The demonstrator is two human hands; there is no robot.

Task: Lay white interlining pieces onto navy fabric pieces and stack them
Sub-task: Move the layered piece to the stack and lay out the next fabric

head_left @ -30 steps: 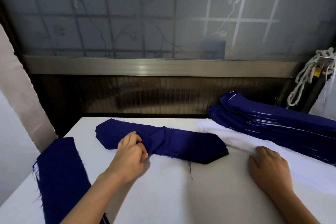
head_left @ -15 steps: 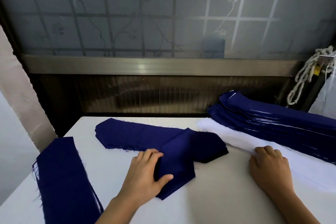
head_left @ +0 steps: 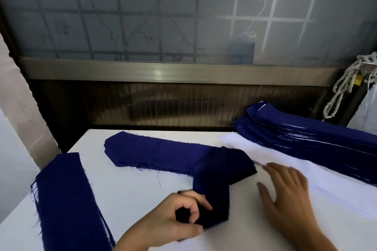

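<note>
A small pile of navy fabric pieces [head_left: 155,153] lies across the middle of the white table [head_left: 142,193]. The top navy piece [head_left: 214,187] is folded towards me, and my left hand [head_left: 177,218] pinches its near end between thumb and fingers. My right hand [head_left: 285,195] lies flat with spread fingers on the table, at the near edge of the white interlining stack [head_left: 306,171]. Behind the interlining sits a tall stack of navy pieces [head_left: 310,138] with white layers showing between them.
Another navy stack [head_left: 67,204] lies along the table's left side, running off the near edge. A frosted window and metal sill [head_left: 163,71] back the table. A knotted white rope [head_left: 344,85] hangs at the far right.
My left hand has pulled the top navy piece's end towards me, folding it over the pile. My right hand slid off the interlining's corner and spread flat.
</note>
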